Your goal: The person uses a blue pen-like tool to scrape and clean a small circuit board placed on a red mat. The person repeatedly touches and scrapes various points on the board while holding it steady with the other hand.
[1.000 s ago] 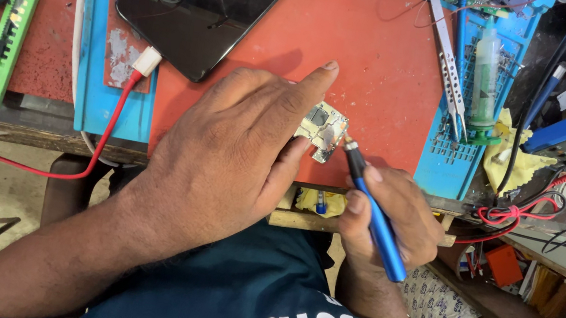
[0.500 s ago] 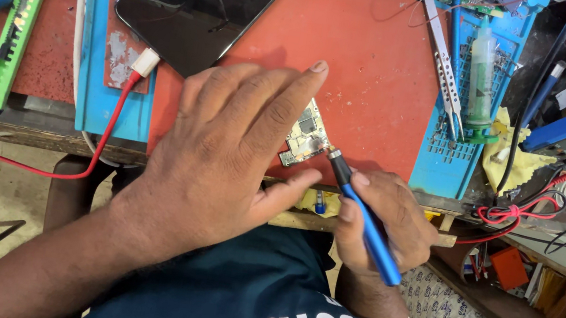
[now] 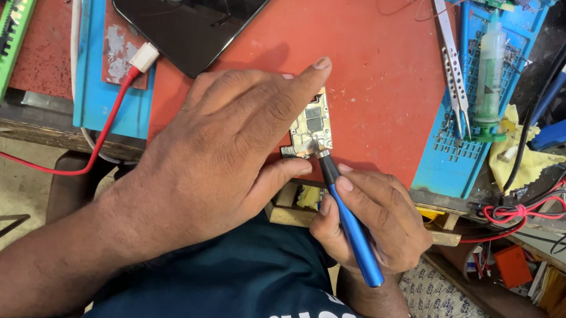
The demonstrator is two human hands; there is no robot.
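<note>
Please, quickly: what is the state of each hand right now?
Left hand: open, fingers flat, pressing down the small circuit board.
Right hand: closed around the blue tool, its tip on the board.

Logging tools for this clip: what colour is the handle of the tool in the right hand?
Blue handle with a black tip end, held in the right hand; clearest in the head view.

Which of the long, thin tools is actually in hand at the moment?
The blue-handled tool, gripped in the right hand, tip on the small circuit board. The metal tweezers and green utility knife lie untouched.
</note>
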